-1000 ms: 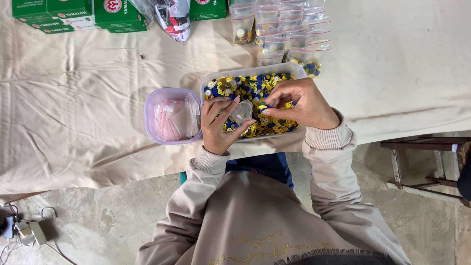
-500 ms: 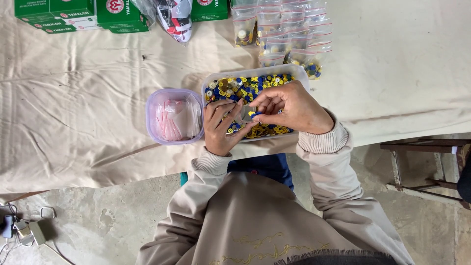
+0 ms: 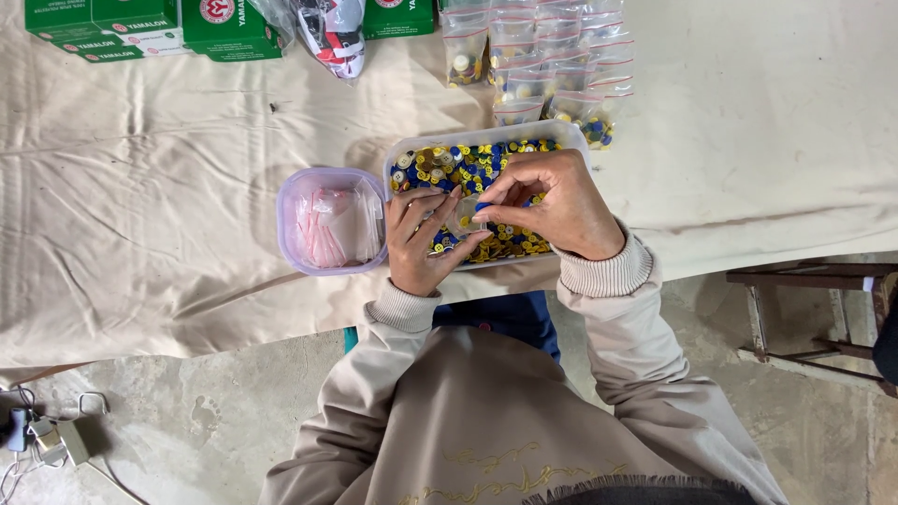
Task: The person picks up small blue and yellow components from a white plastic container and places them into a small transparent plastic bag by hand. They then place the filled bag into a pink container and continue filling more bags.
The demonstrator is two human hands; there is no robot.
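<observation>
A clear rectangular tub [image 3: 402,154] full of small blue and yellow round pieces [image 3: 449,166] sits on the cloth-covered table. Over it, my left hand [image 3: 418,245] holds a small clear plastic bag [image 3: 461,220] open. My right hand [image 3: 552,206] pinches a blue piece [image 3: 482,207] at the bag's mouth. Both hands meet above the tub's near half.
A purple-rimmed tub [image 3: 285,220] of empty clear bags with red strips stands left of the piece tub. Filled small bags [image 3: 547,70] lie in rows behind it. Green boxes [image 3: 140,26] line the far left edge. A wooden stool [image 3: 814,313] stands at right, cables [image 3: 37,435] on the floor.
My hands have drawn closer together over the tub. The right hand has shifted left from the pieces to the mouth of the bag held by the left hand.
</observation>
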